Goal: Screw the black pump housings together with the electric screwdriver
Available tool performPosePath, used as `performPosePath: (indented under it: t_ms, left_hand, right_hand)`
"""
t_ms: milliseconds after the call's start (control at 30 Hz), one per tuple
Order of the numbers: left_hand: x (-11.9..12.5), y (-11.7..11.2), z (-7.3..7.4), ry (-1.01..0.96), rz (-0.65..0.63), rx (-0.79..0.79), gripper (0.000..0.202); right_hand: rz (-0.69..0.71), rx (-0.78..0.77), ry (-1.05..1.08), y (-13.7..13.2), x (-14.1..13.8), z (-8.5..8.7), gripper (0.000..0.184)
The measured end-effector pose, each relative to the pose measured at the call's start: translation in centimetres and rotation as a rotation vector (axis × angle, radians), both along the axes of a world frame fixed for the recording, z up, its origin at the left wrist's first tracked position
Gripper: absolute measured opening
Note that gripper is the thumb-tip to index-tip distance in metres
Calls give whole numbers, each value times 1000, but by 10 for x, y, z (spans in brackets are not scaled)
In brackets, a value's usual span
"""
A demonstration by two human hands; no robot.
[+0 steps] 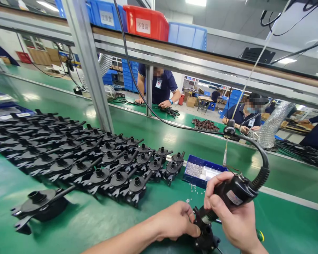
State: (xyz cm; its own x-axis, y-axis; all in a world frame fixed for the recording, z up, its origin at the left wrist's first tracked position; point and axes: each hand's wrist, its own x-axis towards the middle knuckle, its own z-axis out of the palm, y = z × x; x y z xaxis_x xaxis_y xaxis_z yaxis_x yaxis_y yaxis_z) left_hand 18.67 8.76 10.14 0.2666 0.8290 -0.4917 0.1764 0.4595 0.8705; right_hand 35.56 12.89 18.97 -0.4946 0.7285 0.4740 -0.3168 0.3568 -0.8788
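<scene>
My right hand (234, 215) is wrapped round a black corded electric screwdriver (231, 194), which points down and to the left. Its tip meets a black plastic assembly (205, 236) on the green bench, though the exact contact point is hidden. With fingers and thumb closed on the same assembly, my left hand (178, 222) steadies its left side. Loose small nuts or screws (190, 192) lie scattered just beyond my hands. Behind them stands a blue bin (201, 171) with many small metal pieces inside.
Rows of similar black assemblies (79, 165) fill the bench's left side, and a single one (39, 204) sits nearer. A metal post (87, 63) rises behind them. The screwdriver's cable (180, 125) hangs overhead. Co-workers (160, 84) sit across a green conveyor (159, 137). Part of a green-yellow handle (260, 235) shows at right.
</scene>
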Motion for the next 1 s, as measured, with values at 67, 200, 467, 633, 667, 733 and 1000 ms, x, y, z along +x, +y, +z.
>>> performPosePath:
  t_ms: [67,200,467,633,667,733,1000]
  left_hand:
    - [-1,1,2,-3,-31,-21,41]
    - [-5,6,11,47,-147,-7,38]
    - [-24,13,36,464,-279,227,67]
    - [-20,22,27,777,-169,579,24]
    - [-18,23,22,798,-161,597,23]
    - [-13,25,11,831,-167,637,20]
    - [1,32,-19,912,-126,697,26]
  right_hand:
    - [179,-23,14,6,3,-2,25]
    - [155,-30,37,9,3,-4,27]
    - [-154,-12,108,-11,5,11,24]
    - [-179,-51,42,-16,7,17,22]
    - [-178,-56,28,-16,7,17,23]
    - [-176,-66,10,-16,6,15,25]
    - [-189,-43,-18,-14,4,10,27]
